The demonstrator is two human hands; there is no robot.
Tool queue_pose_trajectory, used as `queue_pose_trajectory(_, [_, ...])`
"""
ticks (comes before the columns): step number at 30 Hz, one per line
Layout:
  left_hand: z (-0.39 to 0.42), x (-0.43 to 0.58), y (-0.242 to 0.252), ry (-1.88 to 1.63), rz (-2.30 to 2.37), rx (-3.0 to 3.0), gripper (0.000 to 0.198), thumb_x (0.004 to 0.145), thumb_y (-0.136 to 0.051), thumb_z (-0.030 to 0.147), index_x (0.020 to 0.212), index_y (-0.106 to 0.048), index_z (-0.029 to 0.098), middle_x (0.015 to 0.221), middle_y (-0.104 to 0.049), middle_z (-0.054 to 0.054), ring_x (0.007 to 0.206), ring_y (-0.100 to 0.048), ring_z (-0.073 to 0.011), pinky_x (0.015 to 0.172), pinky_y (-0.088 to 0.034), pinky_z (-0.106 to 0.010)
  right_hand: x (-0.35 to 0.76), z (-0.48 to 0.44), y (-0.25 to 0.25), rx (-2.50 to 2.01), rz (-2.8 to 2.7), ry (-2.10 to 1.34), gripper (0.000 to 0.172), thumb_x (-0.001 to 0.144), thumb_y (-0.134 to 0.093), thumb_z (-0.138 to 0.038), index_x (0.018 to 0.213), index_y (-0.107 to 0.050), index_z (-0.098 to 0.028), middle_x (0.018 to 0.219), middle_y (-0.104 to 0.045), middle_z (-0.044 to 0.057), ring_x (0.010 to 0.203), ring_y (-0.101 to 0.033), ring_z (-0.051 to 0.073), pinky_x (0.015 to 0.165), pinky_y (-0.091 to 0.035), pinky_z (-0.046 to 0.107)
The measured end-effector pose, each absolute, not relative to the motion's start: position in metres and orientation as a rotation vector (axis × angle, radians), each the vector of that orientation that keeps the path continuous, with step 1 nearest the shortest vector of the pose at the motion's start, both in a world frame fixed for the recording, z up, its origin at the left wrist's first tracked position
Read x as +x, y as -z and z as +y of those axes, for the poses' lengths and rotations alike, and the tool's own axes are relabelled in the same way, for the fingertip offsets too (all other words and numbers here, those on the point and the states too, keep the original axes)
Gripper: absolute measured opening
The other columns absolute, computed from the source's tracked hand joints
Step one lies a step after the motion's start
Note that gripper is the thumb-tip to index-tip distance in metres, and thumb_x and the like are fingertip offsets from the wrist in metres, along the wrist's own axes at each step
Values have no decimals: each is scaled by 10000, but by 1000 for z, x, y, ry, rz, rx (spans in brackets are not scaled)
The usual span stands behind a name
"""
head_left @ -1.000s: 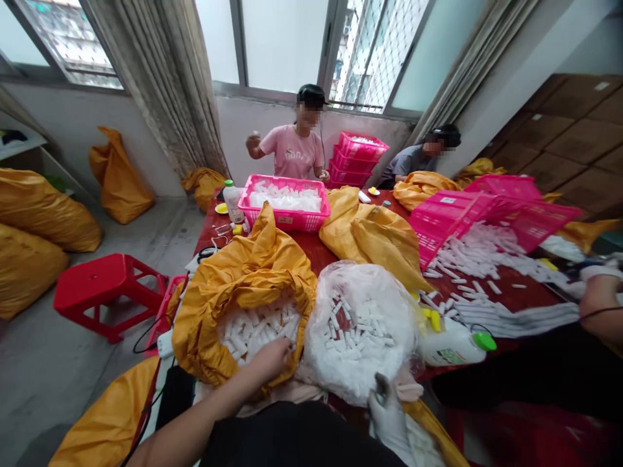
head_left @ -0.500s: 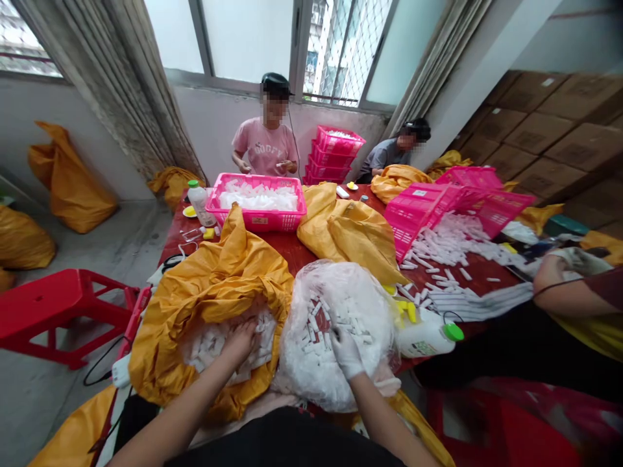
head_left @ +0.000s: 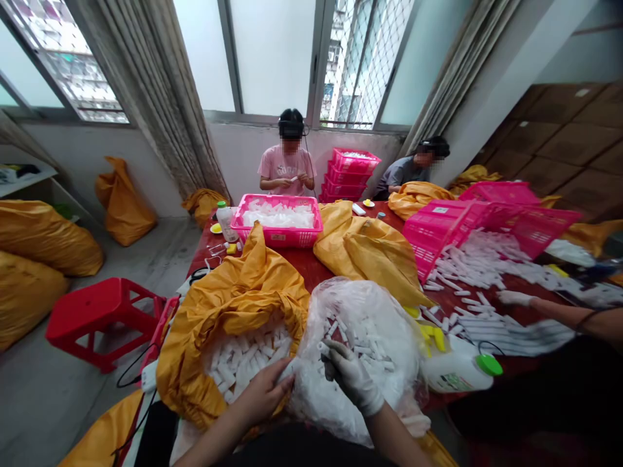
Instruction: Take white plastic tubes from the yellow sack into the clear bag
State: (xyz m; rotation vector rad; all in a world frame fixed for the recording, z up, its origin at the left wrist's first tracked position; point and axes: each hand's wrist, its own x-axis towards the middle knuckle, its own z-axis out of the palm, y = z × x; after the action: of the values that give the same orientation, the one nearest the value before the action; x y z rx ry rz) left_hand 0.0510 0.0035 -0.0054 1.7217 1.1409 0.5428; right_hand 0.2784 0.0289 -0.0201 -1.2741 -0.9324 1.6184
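Note:
My bare left hand is closed on a small white tube at the rim of an open yellow bag filled with white tubes. My right hand, in a white glove, reaches into a clear plastic bag that also holds several white tubes. Its fingers are curled round something small that I cannot make out. The two hands are close together between the two bags, on a dark red table.
Across the table a person in a pink shirt works behind a pink basket of tubes. A second person sits at the back right. A co-worker's gloved hand reaches among loose tubes. A white bottle lies right; a red stool stands left.
My left hand has come out of the yellow bag holding a tube and moved right. My gloved right hand stayed in the clear bag, now nearer the left hand.

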Motion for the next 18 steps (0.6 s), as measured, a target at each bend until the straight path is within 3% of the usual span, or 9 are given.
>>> queue_pose_trajectory(4, [6, 53, -21, -496, 1032, 1812, 418, 915, -419, 441, 1256, -551, 237, 1253, -629, -57, 1133, -568, -211, 1000, -415, -276, 272, 21, -37, -1283, -1387, -1729, 339, 783, -582, -395, 1012, -670, -161, 673, -565, -4, 491, -463, 79, 482, -358, 226])
queue_pose_trajectory(8, [8, 57, -33, -403, 920, 1844, 377, 895, -443, 442, 1143, -621, 223, 1107, -685, -48, 1002, -607, -211, 917, -451, -277, 266, 17, -80, -1167, -1932, -1390, 183, 770, -572, -203, 869, -725, -208, 789, -628, 22, 700, -555, 130, 657, -446, 254])
queue_pose_trajectory(10, [8, 60, -35, -465, 899, 1776, 409, 883, -438, 476, 1124, -622, 202, 1032, -690, -49, 944, -609, -207, 877, -464, -279, 257, 16, -83, -1097, -1793, -1283, 222, 737, -591, -164, 916, -709, -223, 925, -638, 30, 707, -568, 125, 648, -466, 250])
queue_pose_trajectory(13, [7, 66, -37, -610, 929, 1622, 485, 854, -435, 550, 1124, -604, 184, 946, -682, -44, 877, -602, -196, 798, -482, -270, 239, 15, -72, -1072, -1258, -1193, 356, 709, -636, -200, 1060, -636, -252, 1064, -601, 39, 555, -535, 75, 493, -460, 224])
queue_pose_trajectory(18, [4, 71, -47, -666, 910, 1424, 503, 801, -492, 573, 1059, -611, 159, 809, -664, -24, 736, -593, -171, 670, -472, -243, 222, 9, -58, -1002, -864, -1147, 294, 649, -735, -309, 919, -664, -215, 798, -628, -1, 446, -490, 58, 432, -425, 214])
